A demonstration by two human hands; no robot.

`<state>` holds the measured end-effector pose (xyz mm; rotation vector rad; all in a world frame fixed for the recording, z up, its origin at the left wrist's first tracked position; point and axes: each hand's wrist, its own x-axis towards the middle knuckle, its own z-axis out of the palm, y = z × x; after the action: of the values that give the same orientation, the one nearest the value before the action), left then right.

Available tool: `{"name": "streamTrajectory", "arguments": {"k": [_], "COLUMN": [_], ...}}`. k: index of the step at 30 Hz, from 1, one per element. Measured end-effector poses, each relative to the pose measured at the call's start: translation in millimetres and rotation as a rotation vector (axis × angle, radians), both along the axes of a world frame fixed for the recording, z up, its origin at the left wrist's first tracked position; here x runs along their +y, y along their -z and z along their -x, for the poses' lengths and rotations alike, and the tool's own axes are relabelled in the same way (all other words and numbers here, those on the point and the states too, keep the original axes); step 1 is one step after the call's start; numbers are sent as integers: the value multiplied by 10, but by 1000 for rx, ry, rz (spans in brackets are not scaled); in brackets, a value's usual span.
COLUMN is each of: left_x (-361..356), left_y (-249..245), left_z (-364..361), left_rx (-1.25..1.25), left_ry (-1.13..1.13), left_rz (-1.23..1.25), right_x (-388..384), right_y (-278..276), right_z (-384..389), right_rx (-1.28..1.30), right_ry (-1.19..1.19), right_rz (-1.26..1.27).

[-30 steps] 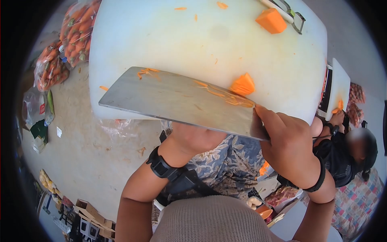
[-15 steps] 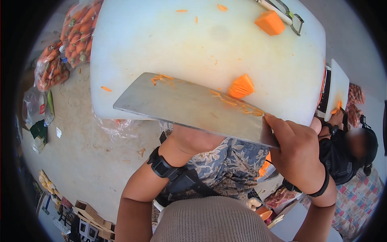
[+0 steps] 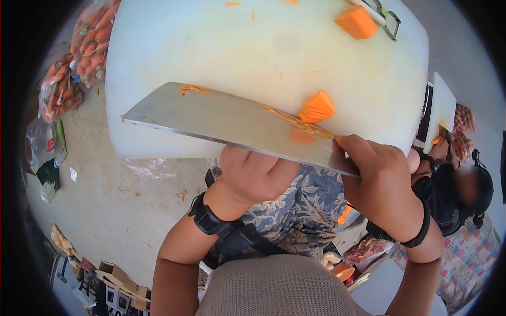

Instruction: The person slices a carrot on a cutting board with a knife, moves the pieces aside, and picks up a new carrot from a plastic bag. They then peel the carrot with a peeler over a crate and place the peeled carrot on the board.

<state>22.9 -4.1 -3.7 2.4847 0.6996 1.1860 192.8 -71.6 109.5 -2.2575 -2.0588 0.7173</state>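
A broad cleaver [image 3: 226, 118] is in my right hand [image 3: 379, 171], its blade tilted and reaching left over the near edge of the white cutting board [image 3: 211, 47]. Orange shreds cling along the blade's upper edge. My left hand [image 3: 258, 176] is below the blade with its fingers curled; the blade covers the fingertips and anything they hold. Just beyond the blade lies an orange vegetable piece [image 3: 317, 106] with grooves cut into it. Farther back on the board, a smooth orange block [image 3: 356, 22] rests against a peeler [image 3: 391, 25].
Bags of carrots [image 3: 95, 45] stand on the floor at left, with plastic packaging [image 3: 42, 139] nearby. To the right, another person [image 3: 448, 195] works with a knife at a second board [image 3: 443, 105]. Cardboard boxes [image 3: 118, 276] sit at lower left.
The cleaver and my right hand have shifted left and slightly upward in the view. More of my left hand shows below the blade. The grooved piece has barely moved.
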Motion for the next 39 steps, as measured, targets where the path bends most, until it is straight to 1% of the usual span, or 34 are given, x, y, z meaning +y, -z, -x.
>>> {"name": "streamTrajectory", "arguments": {"k": [3, 5, 6, 8, 11, 13, 16, 19, 24, 27, 30, 32, 33, 35, 36, 38, 39], "left_x": [-5, -3, -1, -11, -22, -51, -62, -12, 15, 31, 45, 51, 51, 42, 40, 59, 63], "left_y": [-23, -29, -28, 5, 99, 115, 136, 81, -33, -17, -23, -44, -67, -71, -36, -64, -127], "left_z": [2, 1, 7, 25, 39, 55, 67, 54, 13, -8, -24, -33, -44, -73, -91, -110, -112], "left_rx": [28, 34, 32, 33, -13, 30, 36, 20, 54, 37, 24, 32, 28, 28, -15, -52, -40], "left_ry": [13, 9, 11, 12, 17, -20, -8, 36, 28, 21, 25, 30, 43, 62, 53, 52, 61], "left_rz": [39, 55, 45, 25, -13, -16, -1, -12, 1, -12, -31, -36, -1, 26, 43, 49, 105], "right_x": [2, -1, -15, -76, -122, -151, -194, -199, -173, -162, -166, -193, -216, -277, -311, -356, -364], "right_y": [55, 84, 69, 22, -61, -97, -140, -126, -49, -29, -64, -109, -126, -152, -152, -135, -140], "right_z": [6, 11, 18, 42, 36, 30, 12, -5, -52, -71, -75, -90, -102, -143, -191, -298, -316], "right_rx": [58, 31, 31, 7, -2, -16, -35, -33, -55, -29, 28, 130, 132, 127, 129, 39, 27], "right_ry": [25, -35, -37, 3, -23, -24, -27, -23, -33, -13, 13, 95, 96, 220, 226, 244, 289], "right_rz": [-41, -183, -193, -84, -91, -86, -69, -61, -21, -8, -36, -85, -91, -190, -200, -230, -206]}}
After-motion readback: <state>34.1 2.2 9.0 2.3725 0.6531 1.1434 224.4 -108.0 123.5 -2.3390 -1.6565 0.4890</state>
